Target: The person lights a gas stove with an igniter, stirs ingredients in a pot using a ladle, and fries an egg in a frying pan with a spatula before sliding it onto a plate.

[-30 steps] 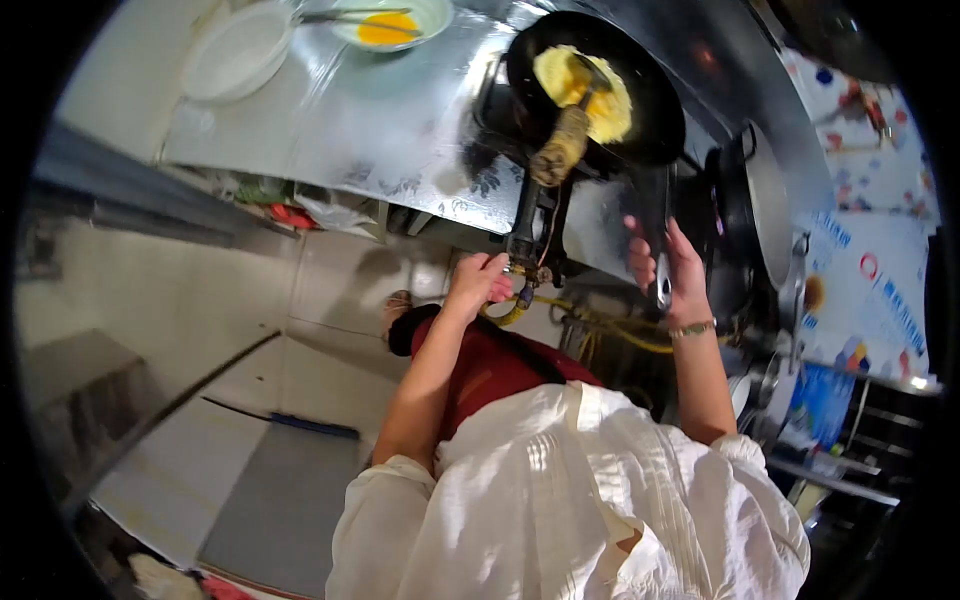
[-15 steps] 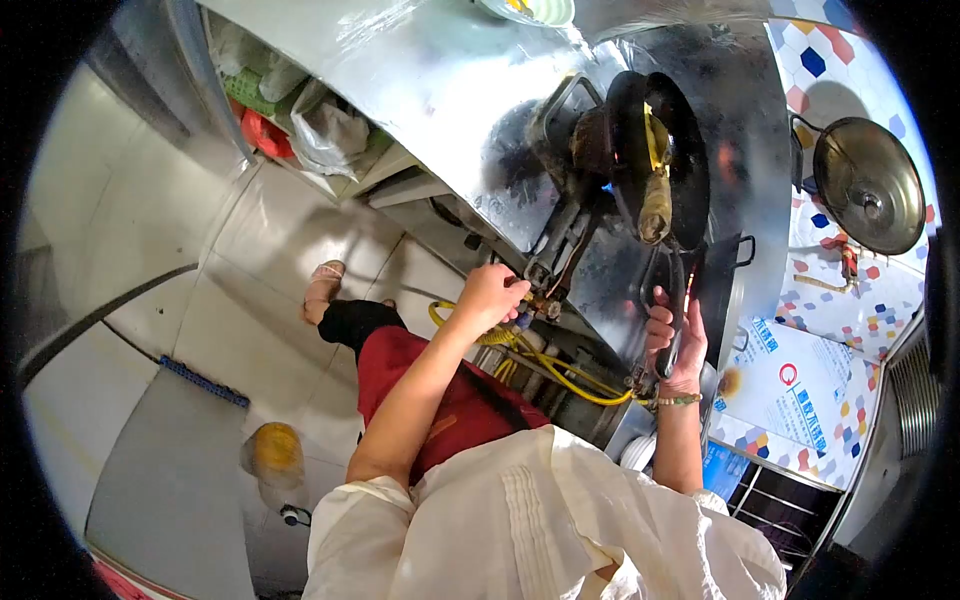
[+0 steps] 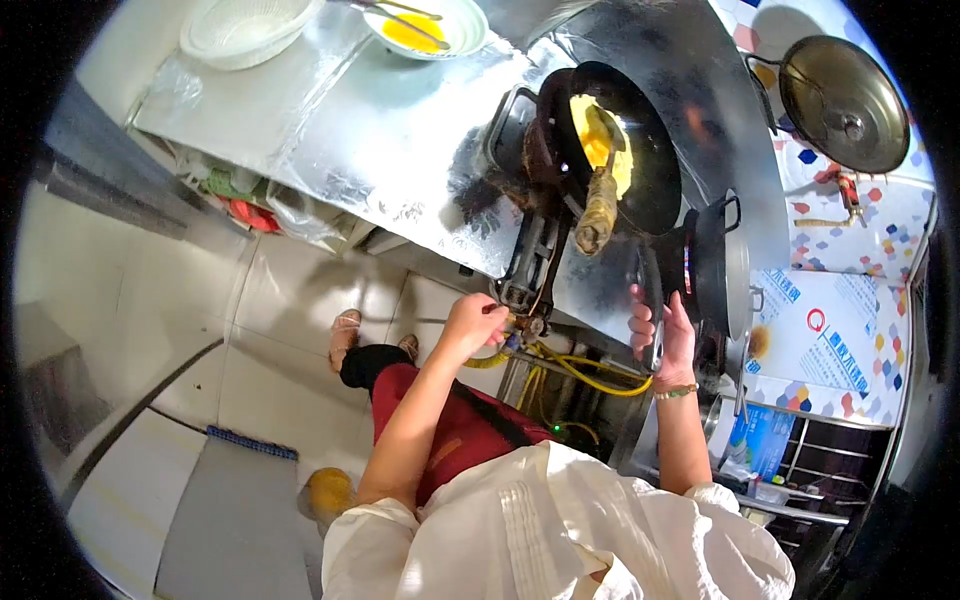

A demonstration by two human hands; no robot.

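My right hand (image 3: 664,340) is wrapped loosely around the long handle (image 3: 652,305) of a black frying pan (image 3: 655,165) over the gas burner. Yellow egg (image 3: 588,125) lies spread in the pan. A spatula (image 3: 597,212) with a thick, worn, wrapped handle rests on the egg and pan, touched by neither hand. Down at the counter's front edge, my left hand (image 3: 478,324) pinches at the gas valve (image 3: 525,324); its fingertips partly hide the knob. Yellow gas hose (image 3: 590,377) runs below the valve.
A bowl (image 3: 460,30) with beaten egg and utensils stands on the steel counter (image 3: 330,120), beside a white plastic basket (image 3: 240,35). A dark pot (image 3: 715,265) sits right of the pan. A metal lid (image 3: 850,105) hangs on the tiled wall.
The pan has gone from steeply tilted to flatter, so the egg shows more. My view has shifted, bringing the egg bowl and basket in. Both hands stay at the handle and valve.
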